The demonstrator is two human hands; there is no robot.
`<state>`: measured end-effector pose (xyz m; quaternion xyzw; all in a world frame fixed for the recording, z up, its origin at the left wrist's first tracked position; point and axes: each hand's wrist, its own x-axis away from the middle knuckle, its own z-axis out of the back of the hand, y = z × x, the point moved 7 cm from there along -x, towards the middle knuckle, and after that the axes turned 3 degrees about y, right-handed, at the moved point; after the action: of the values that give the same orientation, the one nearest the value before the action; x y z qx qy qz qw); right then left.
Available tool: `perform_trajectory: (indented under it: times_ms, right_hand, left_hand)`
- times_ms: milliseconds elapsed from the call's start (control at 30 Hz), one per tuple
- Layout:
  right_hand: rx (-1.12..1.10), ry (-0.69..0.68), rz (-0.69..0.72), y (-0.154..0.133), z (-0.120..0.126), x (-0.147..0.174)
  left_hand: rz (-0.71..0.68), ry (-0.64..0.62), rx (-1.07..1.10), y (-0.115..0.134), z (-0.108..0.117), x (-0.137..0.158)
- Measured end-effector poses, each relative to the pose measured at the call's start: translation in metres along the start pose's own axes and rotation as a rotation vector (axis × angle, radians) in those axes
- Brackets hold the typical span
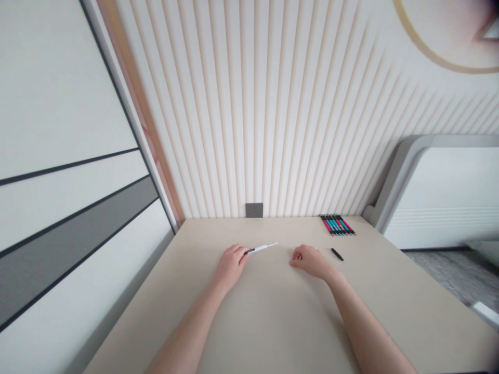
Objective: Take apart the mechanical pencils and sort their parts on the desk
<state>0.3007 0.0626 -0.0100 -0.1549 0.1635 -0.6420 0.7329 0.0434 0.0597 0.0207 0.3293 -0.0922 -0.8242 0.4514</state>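
Head view | gripping slim white pen-like rod with black end in left hand, extending toward right hand | curling latter, cannot tell contents | might roll short black cylinder, just right of right hand, by brushing sideways

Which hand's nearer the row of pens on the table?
Right: the right hand is left of the row of pens, on its near side; the left hand is much farther left.

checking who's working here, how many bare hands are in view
2: the left hand holding a slim white-and-black stick, and the right hand at the beige table, left of a short black cylinder.
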Motion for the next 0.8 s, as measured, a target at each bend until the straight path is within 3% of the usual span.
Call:
perform_trajectory:
  times_ms: [200,433,567,800]
  right_hand:
    - [-0.068,0.041,0.042,-0.011,-0.001,-0.004]
    - [-0.411,0.214,0.176,-0.027,0.018,-0.004]
    - [-0.458,0.291,0.199,-0.027,0.021,-0.006]
    - [-0.451,0.293,0.224,-0.025,0.017,-0.008]
  left_hand:
    - [0.006,-0.024,-0.004,0.001,-0.002,-0.001]
    - [0.006,-0.016,-0.015,0.0,-0.002,0.0]
    - [0.003,-0.007,-0.017,0.0,-0.001,-0.001]
    - [-0.01,-0.006,-0.009,0.001,0.0,-0.001]
